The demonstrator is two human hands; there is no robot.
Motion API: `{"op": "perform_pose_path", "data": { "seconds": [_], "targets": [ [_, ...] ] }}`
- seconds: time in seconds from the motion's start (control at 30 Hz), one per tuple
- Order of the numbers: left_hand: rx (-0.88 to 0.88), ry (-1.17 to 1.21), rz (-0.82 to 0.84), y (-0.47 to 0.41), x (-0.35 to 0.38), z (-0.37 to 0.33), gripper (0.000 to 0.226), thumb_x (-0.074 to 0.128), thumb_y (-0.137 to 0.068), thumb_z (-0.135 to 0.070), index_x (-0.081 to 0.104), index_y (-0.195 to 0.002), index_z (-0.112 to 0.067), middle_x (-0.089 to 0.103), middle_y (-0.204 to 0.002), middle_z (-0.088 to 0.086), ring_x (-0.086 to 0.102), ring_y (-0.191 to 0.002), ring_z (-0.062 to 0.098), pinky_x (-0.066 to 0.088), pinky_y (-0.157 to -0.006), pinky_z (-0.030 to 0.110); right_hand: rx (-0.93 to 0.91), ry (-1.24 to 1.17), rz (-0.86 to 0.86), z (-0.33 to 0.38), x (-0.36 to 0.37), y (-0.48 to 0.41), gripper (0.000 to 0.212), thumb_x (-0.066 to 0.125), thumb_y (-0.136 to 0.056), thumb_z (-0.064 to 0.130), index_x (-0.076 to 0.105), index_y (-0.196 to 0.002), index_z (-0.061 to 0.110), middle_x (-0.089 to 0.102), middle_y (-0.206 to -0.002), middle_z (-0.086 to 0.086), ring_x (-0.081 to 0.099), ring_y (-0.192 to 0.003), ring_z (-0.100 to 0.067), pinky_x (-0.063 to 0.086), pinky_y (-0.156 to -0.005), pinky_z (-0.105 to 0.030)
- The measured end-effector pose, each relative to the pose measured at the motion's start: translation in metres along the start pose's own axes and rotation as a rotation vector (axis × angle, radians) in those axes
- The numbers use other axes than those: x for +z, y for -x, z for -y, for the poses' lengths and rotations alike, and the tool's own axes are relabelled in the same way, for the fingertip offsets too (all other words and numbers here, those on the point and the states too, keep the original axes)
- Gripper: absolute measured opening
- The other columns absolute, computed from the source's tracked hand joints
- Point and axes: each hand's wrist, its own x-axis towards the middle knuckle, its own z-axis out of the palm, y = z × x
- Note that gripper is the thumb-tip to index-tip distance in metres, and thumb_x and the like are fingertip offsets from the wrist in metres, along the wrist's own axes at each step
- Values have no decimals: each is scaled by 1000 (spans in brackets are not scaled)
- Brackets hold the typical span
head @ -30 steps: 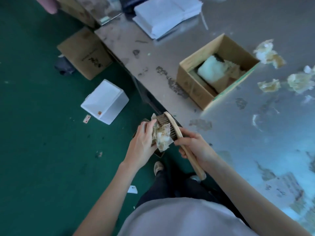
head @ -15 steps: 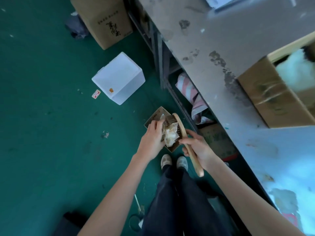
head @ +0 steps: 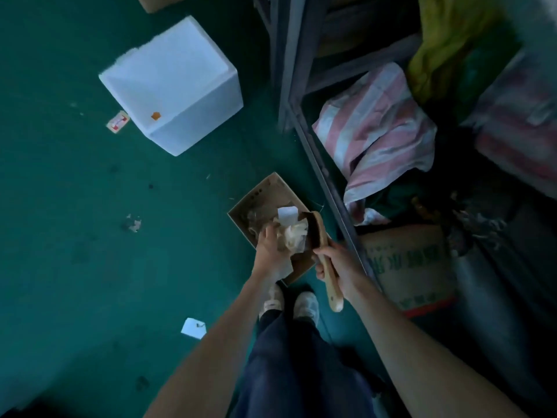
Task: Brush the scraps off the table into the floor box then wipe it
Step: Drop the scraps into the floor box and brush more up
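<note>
A small open cardboard floor box (head: 265,191) sits on the green floor beside the table's frame. My right hand (head: 334,263) is shut on the handle of a wooden brush (head: 324,254), whose bristle head hangs over the box. My left hand (head: 269,245) presses crumpled pale paper scraps (head: 294,236) against the bristles, right above the box. A white scrap (head: 286,215) lies inside the box. The table top is out of view.
A white cube box (head: 171,82) stands on the floor at upper left. Small paper bits (head: 193,327) lie on the floor. Under the table are a striped cloth (head: 376,125), a sack (head: 410,267) and the metal frame (head: 325,176). My shoes (head: 289,300) stand just below the box.
My view has tilted down from the table top to the floor. Both hands, with brush and scraps, have lowered to just over the floor box.
</note>
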Motion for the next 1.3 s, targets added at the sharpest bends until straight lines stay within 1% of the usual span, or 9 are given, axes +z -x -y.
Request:
{"op": "perform_pose_path", "data": {
  "seconds": [0.17, 0.23, 0.33, 0.53, 0.67, 0.8, 0.97, 1.07, 1.3],
  "targets": [
    [-149, 193, -49, -43, 14, 32, 64, 56, -88, -15, 32, -145, -32, 42, -138, 9, 50, -120, 31, 46, -99, 42, 0, 51, -77, -11, 0, -43, 27, 51, -85, -3, 64, -95, 19, 50, -60, -5, 43, -48, -15, 33, -46, -24],
    [-192, 261, -87, -53, 14, 42, 62, 59, -87, -19, 36, -142, -33, 48, -133, 7, 56, -108, 27, 51, -88, 38, -2, 68, -114, -12, 1, -54, 27, 51, -84, -4, 65, -94, 17, 49, -59, -5, 43, -47, -16, 33, -45, -24],
    [-251, 389, -138, -59, 13, 48, 49, 54, -92, -19, 44, -139, -28, 56, -127, 4, 59, -98, 20, 48, -74, 28, -22, 111, -139, -13, 0, -61, 30, 51, -83, -5, 65, -87, 22, 47, -60, -7, 42, -46, -16, 32, -44, -24],
    [-302, 388, -150, -31, -4, 34, 28, 47, -97, -29, 61, -120, -20, 61, -117, 5, 57, -106, 25, 43, -83, 30, -37, 140, -149, -11, 0, -34, 33, 50, -83, -4, 62, -96, 24, 47, -63, -8, 40, -47, -16, 31, -46, -24],
    [-275, 422, -175, 12, -30, 7, 16, 46, -98, -28, 62, -99, -26, 63, -106, 1, 58, -97, 21, 45, -82, 33, -32, 118, -123, 0, 5, 15, 32, 51, -83, -3, 62, -101, 21, 48, -64, -8, 41, -47, -16, 31, -46, -23],
    [-274, 473, -183, 54, -58, -25, 25, 45, -95, -14, 62, -81, -29, 65, -97, 2, 60, -103, 28, 47, -91, 42, -51, 93, -47, 18, 12, 76, 30, 51, -82, -3, 62, -98, 20, 48, -62, -8, 42, -46, -16, 31, -45, -23],
    [-202, 483, -187, 121, -99, -79, 19, 44, -93, -19, 62, -97, -23, 66, -111, 4, 59, -108, 22, 45, -98, 41, -145, 160, 17, 38, 22, 164, 37, 48, -79, -5, 60, -111, 10, 48, -59, -6, 37, -43, -17, 27, -42, -24],
    [-158, 488, -205, 161, -118, -104, 23, 44, -93, -20, 63, -106, -18, 68, -108, 2, 62, -104, 18, 46, -98, 39, -195, 178, 19, 47, 28, 210, 43, 50, -78, -5, 58, -117, 9, 51, -59, -7, 38, -42, -18, 29, -42, -25],
    [133, 427, -240, 244, -154, -176, 17, 47, -96, -25, 62, -101, -29, 66, -107, -7, 62, -103, 11, 46, -94, 33, -327, 8, 194, 63, 17, 319, 46, 54, -78, -5, 59, -121, 10, 56, -63, -9, 43, -48, -20, 35, -44, -27]
  ]
}}
